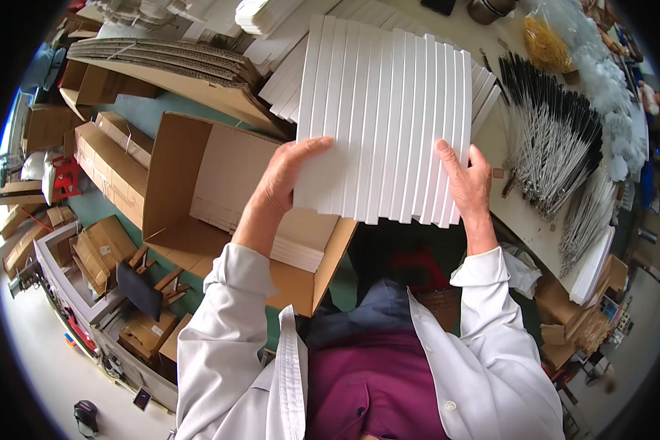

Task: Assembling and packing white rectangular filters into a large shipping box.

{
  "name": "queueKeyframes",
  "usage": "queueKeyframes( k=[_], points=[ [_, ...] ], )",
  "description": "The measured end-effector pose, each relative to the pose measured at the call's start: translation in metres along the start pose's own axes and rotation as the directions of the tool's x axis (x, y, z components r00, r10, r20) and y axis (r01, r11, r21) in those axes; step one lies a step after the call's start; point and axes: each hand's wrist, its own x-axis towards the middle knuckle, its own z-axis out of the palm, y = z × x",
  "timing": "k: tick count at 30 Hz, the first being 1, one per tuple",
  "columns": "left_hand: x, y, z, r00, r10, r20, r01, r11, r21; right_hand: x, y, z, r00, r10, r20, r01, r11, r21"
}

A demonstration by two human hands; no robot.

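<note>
Between my two hands is a row of long, slim white boxes [378, 117], pressed side by side, their lower ends slightly uneven. My left hand [290, 170] grips the row's left side, thumb lying on top. On the opposite side my right hand [468, 180] closes around the edge, its thumb also on the upper face. The undersides and most of my fingers are hidden. Below and to the left, an open cardboard carton [180, 176] holds more white pieces [297, 238] along its inside. Behind the held row, further white boxes [282, 92] lie on the table.
A bundle of thin wire-like rods with black ends [557, 132] lies on the table [517, 183] at right, near yellow strands in a clear bag [546, 45]. Flattened cardboard sheets [169, 66] are stacked at upper left. Closed cartons [110, 172] stand on the green floor.
</note>
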Motion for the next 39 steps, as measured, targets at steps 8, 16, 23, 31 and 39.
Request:
queueKeyframes(
  k=[8, 16, 23, 31, 39],
  points=[
    [-0.041, -0.015, -0.002, 1.0, -0.015, -0.022, 0.015, 1.0, 0.022, -0.025, -0.022, -0.011, 0.999, -0.036, 0.026, 0.03, 0.975, 0.221],
    [-0.132, -0.042, 0.012, 0.983, 0.165, -0.076, -0.152, 0.977, 0.152, -0.085, -0.044, -0.045, 0.994, -0.081, 0.072, 0.062, 0.971, 0.232],
    [-0.227, -0.109, -0.024, 0.935, 0.065, -0.348, -0.101, 0.991, -0.086, -0.14, -0.071, -0.006, 0.926, -0.079, 0.37, -0.005, 0.975, 0.222],
    [-0.263, -0.157, -0.079, 0.83, -0.124, -0.544, -0.127, 0.907, -0.401, -0.137, -0.082, 0.115, 0.725, -0.119, 0.678, 0.107, 0.992, 0.061],
    [-0.181, -0.193, -0.127, 0.784, -0.217, -0.581, -0.227, 0.771, -0.595, -0.073, -0.059, 0.225, 0.558, 0.026, 0.829, 0.163, 0.977, -0.14]
  ],
)
